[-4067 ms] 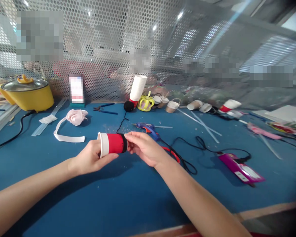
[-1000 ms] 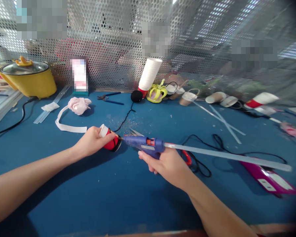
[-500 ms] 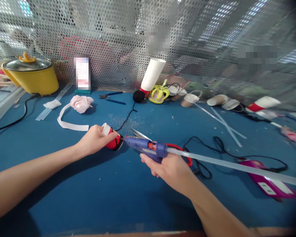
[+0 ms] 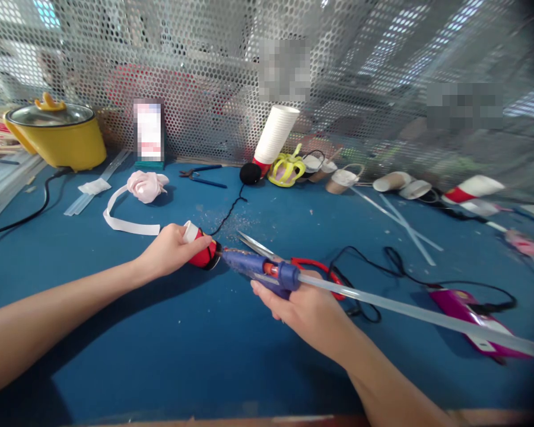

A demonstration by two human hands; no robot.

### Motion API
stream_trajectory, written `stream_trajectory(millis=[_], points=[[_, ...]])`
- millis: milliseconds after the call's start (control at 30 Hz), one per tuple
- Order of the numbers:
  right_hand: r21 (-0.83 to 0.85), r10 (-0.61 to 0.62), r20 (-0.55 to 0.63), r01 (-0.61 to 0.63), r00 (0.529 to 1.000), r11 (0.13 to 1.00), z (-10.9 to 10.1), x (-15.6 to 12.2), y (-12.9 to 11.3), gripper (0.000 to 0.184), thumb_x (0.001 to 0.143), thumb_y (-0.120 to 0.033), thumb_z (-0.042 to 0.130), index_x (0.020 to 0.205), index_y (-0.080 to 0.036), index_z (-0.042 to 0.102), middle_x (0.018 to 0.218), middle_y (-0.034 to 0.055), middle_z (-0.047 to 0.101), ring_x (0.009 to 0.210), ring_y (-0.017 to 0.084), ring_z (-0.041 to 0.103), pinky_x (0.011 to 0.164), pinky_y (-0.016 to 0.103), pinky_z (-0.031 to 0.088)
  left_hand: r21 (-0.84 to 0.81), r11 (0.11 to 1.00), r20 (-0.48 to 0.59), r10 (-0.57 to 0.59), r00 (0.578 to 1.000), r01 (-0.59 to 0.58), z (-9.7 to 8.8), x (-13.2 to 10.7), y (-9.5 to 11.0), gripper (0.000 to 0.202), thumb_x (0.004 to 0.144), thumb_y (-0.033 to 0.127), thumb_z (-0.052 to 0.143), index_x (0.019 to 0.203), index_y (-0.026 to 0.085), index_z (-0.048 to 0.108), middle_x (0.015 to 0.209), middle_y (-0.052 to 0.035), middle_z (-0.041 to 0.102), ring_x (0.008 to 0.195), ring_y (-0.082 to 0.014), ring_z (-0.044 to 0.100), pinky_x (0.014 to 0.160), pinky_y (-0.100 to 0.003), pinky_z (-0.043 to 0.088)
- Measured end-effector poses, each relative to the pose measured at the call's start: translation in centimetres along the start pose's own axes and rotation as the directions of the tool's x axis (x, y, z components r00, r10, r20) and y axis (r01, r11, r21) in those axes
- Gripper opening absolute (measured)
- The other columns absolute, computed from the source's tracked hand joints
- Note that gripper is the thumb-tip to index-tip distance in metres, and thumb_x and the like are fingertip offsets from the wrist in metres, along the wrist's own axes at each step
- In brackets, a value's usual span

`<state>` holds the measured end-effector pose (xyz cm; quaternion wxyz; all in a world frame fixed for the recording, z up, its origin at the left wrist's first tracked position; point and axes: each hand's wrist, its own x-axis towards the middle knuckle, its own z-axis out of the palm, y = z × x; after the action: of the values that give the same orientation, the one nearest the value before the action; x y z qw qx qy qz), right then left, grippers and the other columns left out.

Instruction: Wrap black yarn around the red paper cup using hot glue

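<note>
On its side, a red and white paper cup (image 4: 201, 259) with black yarn around it is gripped by my left hand (image 4: 171, 252). My right hand (image 4: 309, 305) is closed round the handle of a blue glue gun (image 4: 253, 267), whose nozzle points left at the cup's dark end, touching or very close to it. A long clear glue stick (image 4: 382, 301) sticks out of the gun's back. Scissors with red handles (image 4: 302, 261) lie partly hidden behind the gun. From the cup, black yarn (image 4: 229, 214) runs to a black yarn ball (image 4: 250, 174).
A yellow pot (image 4: 66, 139) and a phone (image 4: 149, 130) stand at the back left, near a pale fabric roll (image 4: 146, 187) and pliers (image 4: 204, 175). Stacked white cups (image 4: 276, 136) lean on the perforated metal screen (image 4: 204, 77). A purple power strip (image 4: 467, 323) and cables lie right.
The glue gun has tilted slightly, its back end and glue stick dropping a little. My left hand and the cup have hardly moved.
</note>
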<state>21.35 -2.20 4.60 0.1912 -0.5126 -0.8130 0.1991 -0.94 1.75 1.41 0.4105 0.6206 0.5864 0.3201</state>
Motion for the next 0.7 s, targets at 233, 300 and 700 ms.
stream_trajectory(millis=[233, 300, 700], points=[[-0.088, 0.032, 0.019, -0.03, 0.999, 0.996, -0.38, 0.03, -0.67, 0.017, 0.078, -0.032, 0.05, 0.079, -0.022, 0.064, 0.057, 0.0025, 0.06, 0.049, 0.015, 0.055, 0.046, 0.025, 0.039, 0.022, 1.0, 0.003, 0.004, 1.0, -0.004, -0.05, -0.06, 0.26, 0.04, 0.07, 0.05, 0.051, 0.05, 0.015, 0.049, 0.046, 0.0049, 0.035, 0.046, -0.0076, 0.028, 0.042, -0.022, 0.023], [-0.092, 0.038, 0.024, -0.036, 0.999, 0.995, -0.35, -0.04, -0.6, 0.017, 0.078, -0.032, 0.051, 0.08, -0.022, 0.064, 0.057, 0.0024, 0.059, 0.051, 0.016, 0.056, 0.047, 0.026, 0.039, 0.023, 1.0, 0.008, -0.002, 1.0, 0.002, -0.05, -0.04, 0.3, 0.041, 0.07, 0.05, 0.051, 0.05, 0.014, 0.049, 0.047, 0.0048, 0.035, 0.046, -0.0077, 0.029, 0.043, -0.022, 0.023], [-0.089, 0.012, -0.008, -0.013, 1.0, 0.996, -0.41, 0.65, -0.5, 0.022, 0.077, -0.035, 0.048, 0.071, -0.021, 0.064, 0.065, 0.0059, 0.064, 0.064, 0.021, 0.06, 0.058, 0.03, 0.045, -0.059, 0.998, -0.012, 0.034, 0.999, -0.034, 0.13, -0.17, -0.34, 0.038, 0.068, 0.048, 0.055, 0.059, 0.012, 0.062, 0.047, 0.003, 0.047, 0.045, -0.0086, 0.037, 0.042, -0.022, 0.026]])
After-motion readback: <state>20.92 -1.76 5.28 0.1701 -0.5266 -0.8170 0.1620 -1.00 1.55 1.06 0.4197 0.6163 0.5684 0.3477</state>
